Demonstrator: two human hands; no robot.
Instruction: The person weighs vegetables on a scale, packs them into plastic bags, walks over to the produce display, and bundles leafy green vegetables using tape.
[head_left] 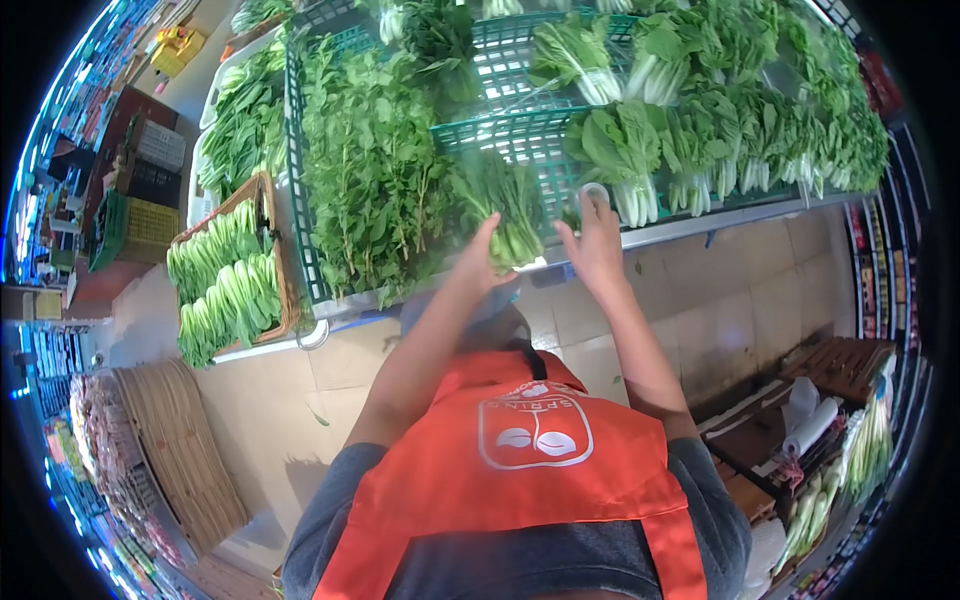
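My left hand (482, 262) is closed round the stem end of a bunch of leafy greens (515, 225), which lies at the front edge of the green crate display. Just to the right, my right hand (598, 245) has its fingers at a small white ring (594, 190), which looks like a tape roll, with the index finger through or against it and the thumb apart. Beside my right hand stands a pale-stemmed leafy bunch (632, 185). Long leafy stems (375, 170) fill the crate to the left of my left hand.
Rows of leafy bunches (740, 130) stand in green crates (510, 125) behind and to the right. A wicker basket (270, 220) of green vegetables is at the left. The metal shelf edge (730, 220) runs in front. Stacked cardboard (180, 450) and a wooden bench (840, 370) stand lower down.
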